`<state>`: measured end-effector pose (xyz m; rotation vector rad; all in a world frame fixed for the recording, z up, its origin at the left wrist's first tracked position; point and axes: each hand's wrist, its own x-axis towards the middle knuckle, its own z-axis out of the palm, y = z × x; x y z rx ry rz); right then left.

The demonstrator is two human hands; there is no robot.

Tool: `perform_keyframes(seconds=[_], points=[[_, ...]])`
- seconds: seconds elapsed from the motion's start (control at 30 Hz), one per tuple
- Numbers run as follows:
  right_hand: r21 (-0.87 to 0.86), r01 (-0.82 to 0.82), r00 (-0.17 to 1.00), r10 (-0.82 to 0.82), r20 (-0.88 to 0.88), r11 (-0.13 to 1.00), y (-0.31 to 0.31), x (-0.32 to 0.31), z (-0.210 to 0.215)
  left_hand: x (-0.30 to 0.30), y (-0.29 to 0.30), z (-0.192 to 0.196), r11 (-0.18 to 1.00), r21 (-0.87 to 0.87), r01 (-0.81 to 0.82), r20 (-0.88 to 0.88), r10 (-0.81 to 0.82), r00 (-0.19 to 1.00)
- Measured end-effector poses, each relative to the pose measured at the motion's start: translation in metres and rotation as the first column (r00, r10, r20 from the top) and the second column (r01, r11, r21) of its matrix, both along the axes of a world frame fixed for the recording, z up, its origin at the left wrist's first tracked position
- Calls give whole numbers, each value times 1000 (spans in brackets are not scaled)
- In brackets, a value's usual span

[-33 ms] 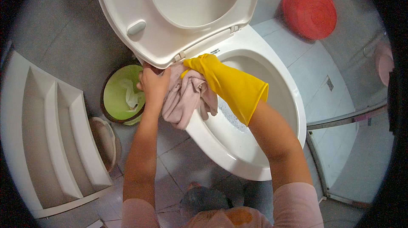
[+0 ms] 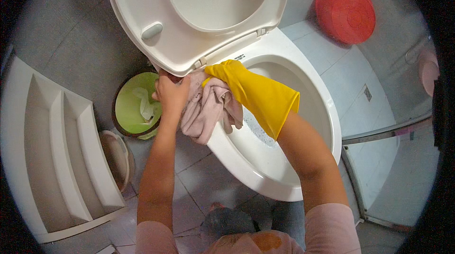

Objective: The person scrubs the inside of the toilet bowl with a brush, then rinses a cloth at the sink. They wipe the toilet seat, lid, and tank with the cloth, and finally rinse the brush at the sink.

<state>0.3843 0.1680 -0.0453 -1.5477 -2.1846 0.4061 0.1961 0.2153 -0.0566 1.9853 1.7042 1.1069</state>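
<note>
A bunched, pale pink cloth drapes over the left rim of the white toilet bowl. My right hand, in a yellow rubber glove, grips the top of the cloth; its fingers are bent and partly tucked into the folds. Just left of it, below the hinge of the raised toilet seat, my bare left hand is closed with its thumb against the cloth's edge. What its curled fingers hold, if anything, is hidden. Bubbly water lies in the bowl.
A bin with a green liner and white paper inside stands beside my left hand. White shelving and a pale bucket are farther left. A red basin leans at the far right, near a glass shower enclosure.
</note>
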Motion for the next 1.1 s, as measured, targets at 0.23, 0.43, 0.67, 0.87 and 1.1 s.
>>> perform_keyframes(seconds=[0.23,0.43,0.67,0.87,1.1], points=[[-122,74,940,-110,-324,990,-1,-2,-4,-19,18,9,948,-199,248,123,-227,966],[-124,94,925,-133,-357,988,1,1,-8,-7,9,22,982,-145,123,-34,-130,991],[-113,95,911,-132,-390,989,2,1,-8,-11,21,-1,990,-112,83,214,-57,975],[-125,110,899,-153,-411,986,3,8,-15,-7,-9,11,1000,-21,-3,180,7,984],[-104,101,888,-137,-438,989,14,6,-22,13,-54,22,864,190,466,-281,-406,869]])
